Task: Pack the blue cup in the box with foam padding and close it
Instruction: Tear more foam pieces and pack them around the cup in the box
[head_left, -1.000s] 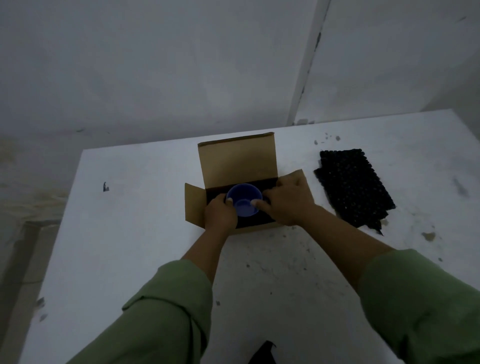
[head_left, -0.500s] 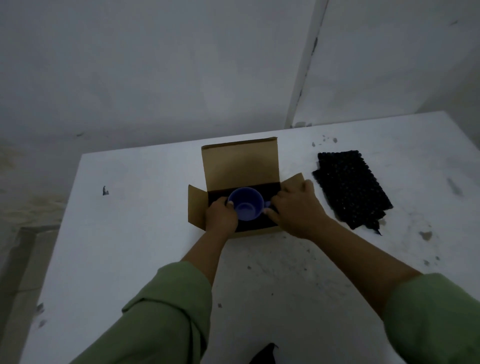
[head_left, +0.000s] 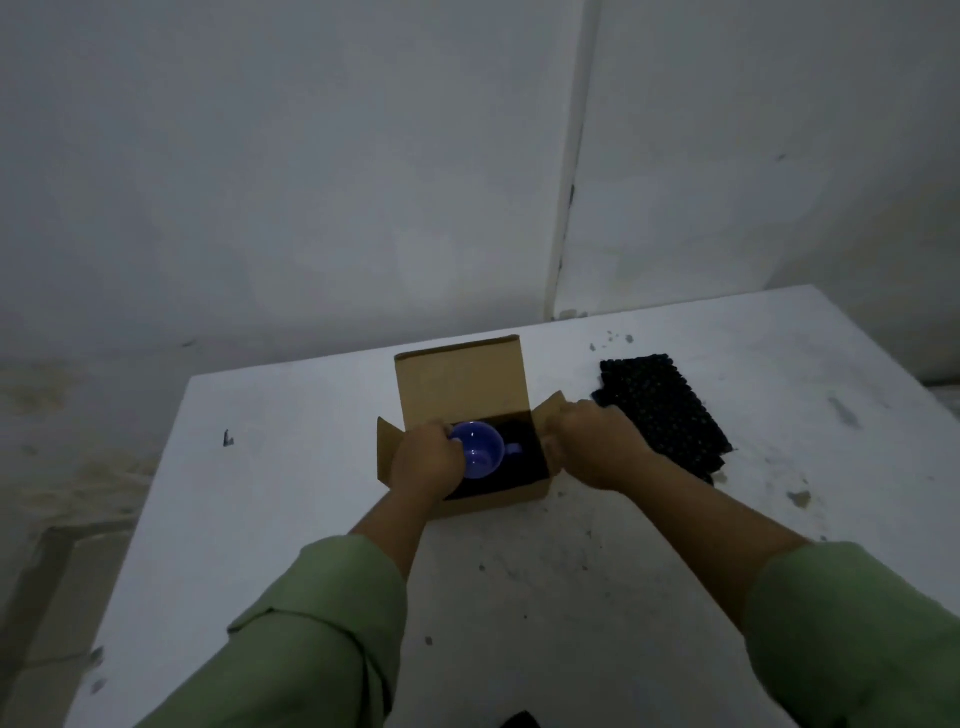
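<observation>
Two hands at open box (head_left: 498, 491): left hand (head_left: 427, 462) gripping blue cup (head_left: 480, 454) inside; right hand (head_left: 592, 447) curled w/ fingers over right flap, beside foam padding (head_left: 665, 413).

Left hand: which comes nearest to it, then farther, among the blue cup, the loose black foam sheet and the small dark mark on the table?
From the left hand:
1. Blue cup, touching it, inside the box.
2. Dark mark, off to its left.
3. Foam sheet, far right, beyond the box.

No legible txt anywhere.
</observation>
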